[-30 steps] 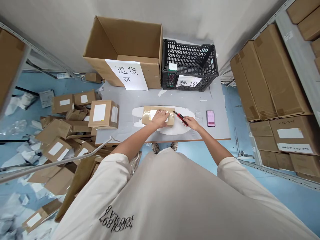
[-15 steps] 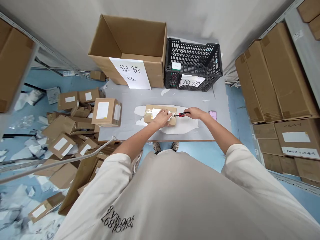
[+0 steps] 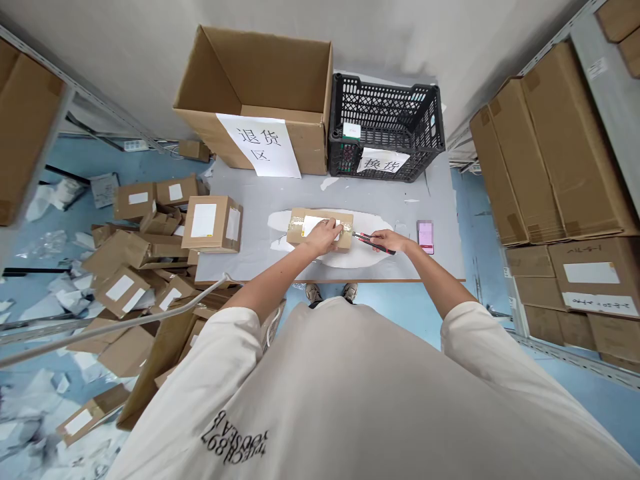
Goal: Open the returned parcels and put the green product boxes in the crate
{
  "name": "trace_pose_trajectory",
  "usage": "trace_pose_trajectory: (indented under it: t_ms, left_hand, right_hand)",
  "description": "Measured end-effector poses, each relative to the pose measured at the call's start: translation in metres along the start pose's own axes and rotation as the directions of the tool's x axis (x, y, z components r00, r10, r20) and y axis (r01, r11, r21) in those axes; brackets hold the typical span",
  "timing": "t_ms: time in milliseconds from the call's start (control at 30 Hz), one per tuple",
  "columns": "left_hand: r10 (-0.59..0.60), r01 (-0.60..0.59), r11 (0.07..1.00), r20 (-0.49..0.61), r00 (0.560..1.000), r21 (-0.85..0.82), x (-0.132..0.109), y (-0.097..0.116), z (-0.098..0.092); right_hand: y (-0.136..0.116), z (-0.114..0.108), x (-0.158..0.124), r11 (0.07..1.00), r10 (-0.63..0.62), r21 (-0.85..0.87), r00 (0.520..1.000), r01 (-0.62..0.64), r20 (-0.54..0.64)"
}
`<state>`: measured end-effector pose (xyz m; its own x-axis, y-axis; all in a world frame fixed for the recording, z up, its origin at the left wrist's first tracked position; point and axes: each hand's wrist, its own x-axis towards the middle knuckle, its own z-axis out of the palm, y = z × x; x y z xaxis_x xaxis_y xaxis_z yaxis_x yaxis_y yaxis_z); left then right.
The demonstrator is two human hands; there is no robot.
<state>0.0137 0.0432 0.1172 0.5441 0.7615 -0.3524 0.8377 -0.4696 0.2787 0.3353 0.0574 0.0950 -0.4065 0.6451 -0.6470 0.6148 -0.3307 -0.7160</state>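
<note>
A small taped cardboard parcel (image 3: 305,223) with a white label lies in the middle of the grey table (image 3: 280,200). My left hand (image 3: 324,235) rests on top of it, fingers curled and pressing it down. My right hand (image 3: 387,240) is closed round a red-and-black utility knife (image 3: 371,239). The knife's tip points at the parcel's right end, at or very near it.
A large open cardboard box (image 3: 260,100) with a paper sign and a black plastic crate (image 3: 387,127) stand at the table's back. Another parcel (image 3: 213,223) sits at the left edge, a pink phone (image 3: 425,237) at the right. Parcels litter the floor left; stacked cartons fill shelves right.
My right hand with the knife swung up level with the parcel's top, then dropped back a little toward me. My left hand has stayed on the parcel.
</note>
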Motion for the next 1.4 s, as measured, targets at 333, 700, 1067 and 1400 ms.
trace_pose_trajectory:
  t_ms: [333, 700, 1067, 1400]
  left_hand:
    - [-0.128, 0.116, 0.989, -0.142, 0.982, -0.088, 0.011, -0.012, -0.008]
    - [-0.178, 0.169, 0.982, -0.127, 0.976, -0.08, 0.023, -0.006, -0.005]
    - [-0.088, 0.072, 0.993, -0.195, 0.977, -0.088, 0.012, -0.007, 0.016]
    - [-0.101, 0.084, 0.992, -0.202, 0.974, -0.092, 0.013, -0.01, 0.022]
  right_hand:
    - [0.008, 0.031, -0.03, 0.982, -0.182, -0.012, 0.923, 0.189, -0.339]
    - [0.007, 0.051, -0.038, 0.836, -0.305, -0.543, 0.89, 0.079, -0.34]
    - [0.018, 0.058, -0.035, 0.876, -0.313, -0.47, 0.867, 0.106, -0.389]
    - [0.024, 0.083, -0.018, 0.88, -0.315, -0.47, 0.823, 0.067, -0.473]
